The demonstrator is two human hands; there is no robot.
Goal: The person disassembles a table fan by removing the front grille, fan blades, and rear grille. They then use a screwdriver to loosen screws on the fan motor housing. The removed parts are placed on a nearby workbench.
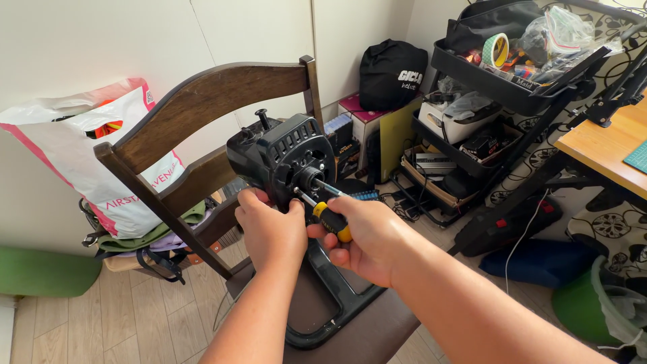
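A black plastic motor housing on a black stand rests on the seat of a dark wooden chair. My left hand grips the housing's lower front edge. My right hand holds a screwdriver with a yellow and black handle. Its metal shaft points up and left, and the tip touches the front face of the housing near the central shaft hole.
A white and pink plastic bag hangs behind the chair at left. A black tiered cart full of tools and tape stands at right, next to a wooden desk. A black cap, boxes and a green bin lie on the floor.
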